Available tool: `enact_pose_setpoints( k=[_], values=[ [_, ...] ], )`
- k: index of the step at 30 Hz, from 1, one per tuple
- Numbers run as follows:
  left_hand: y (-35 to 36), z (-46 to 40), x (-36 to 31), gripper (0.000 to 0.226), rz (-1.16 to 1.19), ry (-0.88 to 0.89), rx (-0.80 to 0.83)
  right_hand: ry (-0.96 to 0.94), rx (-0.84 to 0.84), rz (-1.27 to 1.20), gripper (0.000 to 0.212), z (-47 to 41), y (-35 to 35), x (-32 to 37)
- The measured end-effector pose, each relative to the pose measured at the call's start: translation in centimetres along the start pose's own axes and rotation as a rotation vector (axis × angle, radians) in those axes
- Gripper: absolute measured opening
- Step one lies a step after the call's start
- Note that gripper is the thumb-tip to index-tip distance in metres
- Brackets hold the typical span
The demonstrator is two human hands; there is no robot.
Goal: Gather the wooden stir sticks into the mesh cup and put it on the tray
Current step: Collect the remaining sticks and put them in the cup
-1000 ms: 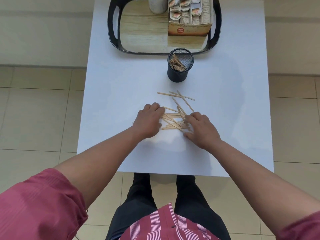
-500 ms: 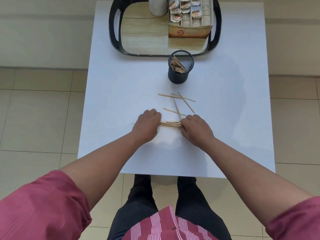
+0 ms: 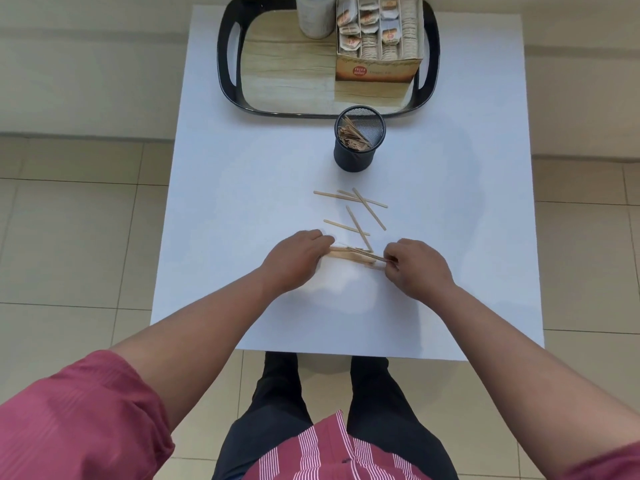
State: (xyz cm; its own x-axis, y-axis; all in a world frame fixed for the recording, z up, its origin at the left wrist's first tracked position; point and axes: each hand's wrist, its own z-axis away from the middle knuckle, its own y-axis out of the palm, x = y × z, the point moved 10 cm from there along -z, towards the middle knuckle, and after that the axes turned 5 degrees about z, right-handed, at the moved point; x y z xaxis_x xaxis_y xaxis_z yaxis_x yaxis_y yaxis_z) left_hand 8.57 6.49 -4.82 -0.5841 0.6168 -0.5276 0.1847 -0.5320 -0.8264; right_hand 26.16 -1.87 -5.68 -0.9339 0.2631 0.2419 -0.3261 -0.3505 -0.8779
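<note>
A bundle of wooden stir sticks (image 3: 353, 255) lies crosswise at the middle of the white table (image 3: 221, 202). My left hand (image 3: 294, 259) grips its left end and my right hand (image 3: 417, 266) pinches its right end. Several loose stir sticks (image 3: 360, 211) lie scattered just beyond the bundle. The black mesh cup (image 3: 358, 140) stands upright farther back with several sticks inside, just in front of the black-rimmed tray (image 3: 228, 88).
On the tray stand a cardboard box of sachets (image 3: 379, 36) at the right and a white jar (image 3: 317, 15) at the back. The tray's left half shows bare wood-pattern floor. Tiled floor surrounds the table.
Both hands raked the spread sticks into one tight bundle. The right hand has slid right to the bundle's end. The far loose sticks stayed put.
</note>
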Motion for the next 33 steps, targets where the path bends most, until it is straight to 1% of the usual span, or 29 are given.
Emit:
enact_pose_setpoints(
  k=[2,3,5,7,8,11,14,18,21,24,27,29,30,33],
  values=[
    [0.2,-0.2,-0.3,0.03,0.073,-0.007,-0.01,0.055,0.019,-0.048,0.003,0.3,0.5,-0.8],
    [0.3,-0.3,-0.4,0.027,0.101,-0.018,-0.017,0.074,0.026,-0.064,0.004,0.3,0.8,-0.9],
    [0.8,-0.6,-0.5,0.027,0.145,-0.054,-0.013,0.092,0.045,-0.066,0.018,0.6,1.5,-0.9],
    [1.5,-1.0,-0.5,0.033,0.148,-0.103,0.036,0.086,0.051,-0.05,0.024,0.7,1.8,-0.6],
    [1.9,-1.3,-0.6,0.031,0.13,-0.118,0.058,0.08,0.046,-0.041,0.023,0.7,1.9,-0.4],
    [2.2,-1.7,-0.7,0.017,0.104,-0.147,0.086,0.035,0.016,0.01,0.011,0.6,1.7,0.5],
    [2.2,-1.8,-0.7,0.011,0.079,-0.146,0.093,-0.002,0.045,0.069,0.013,0.5,2.0,1.7],
    [2.5,-1.8,-0.7,0.012,0.036,-0.163,0.112,0.007,0.085,0.073,0.012,0.5,2.1,2.2],
    [2.4,-1.8,-1.0,0.013,-0.043,-0.127,0.111,0.006,0.104,0.075,0.011,0.5,2.2,2.3],
    [1.8,-1.7,-1.2,0.014,-0.151,-0.074,0.102,-0.013,0.083,0.088,0.012,0.7,1.9,2.4],
    [1.5,-1.2,-0.7,0.018,-0.169,-0.077,0.112,-0.005,0.041,0.052,0.014,0.9,1.3,2.1],
    [1.4,-0.9,0.0,0.022,-0.136,-0.12,0.132,0.001,0.038,-0.008,0.014,1.0,1.2,2.1],
    [1.4,-0.8,0.4,0.022,-0.089,-0.172,0.142,0.016,0.04,-0.062,0.014,1.0,1.2,2.0],
    [1.6,-0.5,2.2,0.013,0.202,-0.422,0.129,0.156,0.049,-0.377,0.012,1.0,1.6,1.1]
  ],
)
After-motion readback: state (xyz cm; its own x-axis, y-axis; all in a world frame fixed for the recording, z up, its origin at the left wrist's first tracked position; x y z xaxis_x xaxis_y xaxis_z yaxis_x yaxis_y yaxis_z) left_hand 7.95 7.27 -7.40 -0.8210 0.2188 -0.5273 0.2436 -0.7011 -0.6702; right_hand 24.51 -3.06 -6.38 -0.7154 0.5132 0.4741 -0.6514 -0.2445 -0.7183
